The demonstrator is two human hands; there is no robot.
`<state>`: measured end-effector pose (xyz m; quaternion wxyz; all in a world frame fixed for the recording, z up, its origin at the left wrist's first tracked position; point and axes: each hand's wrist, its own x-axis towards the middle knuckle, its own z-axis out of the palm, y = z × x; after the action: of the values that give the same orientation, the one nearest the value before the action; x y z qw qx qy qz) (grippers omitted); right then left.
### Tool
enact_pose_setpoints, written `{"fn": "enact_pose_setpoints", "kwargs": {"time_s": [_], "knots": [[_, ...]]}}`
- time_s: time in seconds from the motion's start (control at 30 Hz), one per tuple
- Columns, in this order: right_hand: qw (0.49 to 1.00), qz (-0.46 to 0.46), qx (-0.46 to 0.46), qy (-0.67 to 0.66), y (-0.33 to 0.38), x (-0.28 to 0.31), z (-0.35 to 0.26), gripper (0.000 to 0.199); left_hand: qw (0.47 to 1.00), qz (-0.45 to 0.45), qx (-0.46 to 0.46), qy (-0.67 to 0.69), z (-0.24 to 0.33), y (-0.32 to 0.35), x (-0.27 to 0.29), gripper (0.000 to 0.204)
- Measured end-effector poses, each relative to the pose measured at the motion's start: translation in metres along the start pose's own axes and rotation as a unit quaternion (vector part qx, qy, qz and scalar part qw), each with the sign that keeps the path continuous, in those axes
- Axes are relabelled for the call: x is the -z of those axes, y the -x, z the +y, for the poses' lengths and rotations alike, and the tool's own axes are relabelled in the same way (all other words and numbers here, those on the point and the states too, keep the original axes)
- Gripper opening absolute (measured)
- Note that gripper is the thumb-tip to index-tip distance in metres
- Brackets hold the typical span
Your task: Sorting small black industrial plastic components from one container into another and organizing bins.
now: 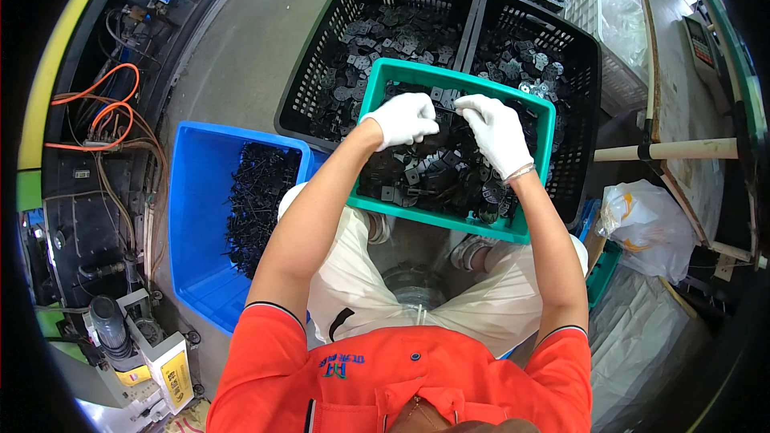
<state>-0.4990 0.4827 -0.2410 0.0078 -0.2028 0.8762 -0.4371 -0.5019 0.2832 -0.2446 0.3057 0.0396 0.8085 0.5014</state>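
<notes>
Both my hands wear white gloves and are over a green bin (445,223) of small flat dark plastic parts (433,170). My left hand (403,120) is above the bin's left half, its fingers curled together; whatever they hold is hidden. Across from it, my right hand (495,135) has thumb and fingers drawn together near the bin's far side. Some light-grey parts (443,98) show beside its fingertips, and I cannot make out whether one is gripped.
Behind the green bin stand two black crates (293,96) of similar parts. A blue bin (204,216) at left holds thin black pieces (258,200). Machinery with orange hoses (116,112) lines the left. At right are a white crate (622,72), a plastic bag (650,220) and a bench.
</notes>
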Motion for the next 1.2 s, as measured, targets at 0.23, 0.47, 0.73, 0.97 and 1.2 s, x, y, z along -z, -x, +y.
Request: {"fn": "enact_pose_setpoints", "kwargs": {"time_s": [0.23, 0.47, 0.73, 0.97, 1.2], "knots": [[0.945, -0.161, -0.201, -0.201, -0.001, 0.005, -0.002, 0.027, 0.975, 0.06, -0.054, 0.209, 0.01, 0.001, 0.005, 0.017], [0.904, -0.043, -0.244, -0.349, -0.01, 0.027, 0.004, 0.024, 0.972, 0.068, -0.084, 0.21, 0.011, -0.004, -0.001, 0.02], [0.835, 0.137, -0.258, -0.467, -0.015, 0.032, 0.047, 0.028, 0.92, 0.0, 0.032, -0.39, 0.004, 0.009, -0.015, 0.042], [0.998, -0.04, -0.008, -0.052, -0.008, 0.015, 0.002, 0.02, 0.975, 0.02, -0.046, -0.215, -0.003, 0.004, 0.002, 0.03], [0.987, -0.135, -0.024, 0.089, -0.001, 0.007, -0.012, 0.026, 0.994, 0.032, -0.064, 0.084, 0.02, 0.015, 0.018, 0.023]]}}
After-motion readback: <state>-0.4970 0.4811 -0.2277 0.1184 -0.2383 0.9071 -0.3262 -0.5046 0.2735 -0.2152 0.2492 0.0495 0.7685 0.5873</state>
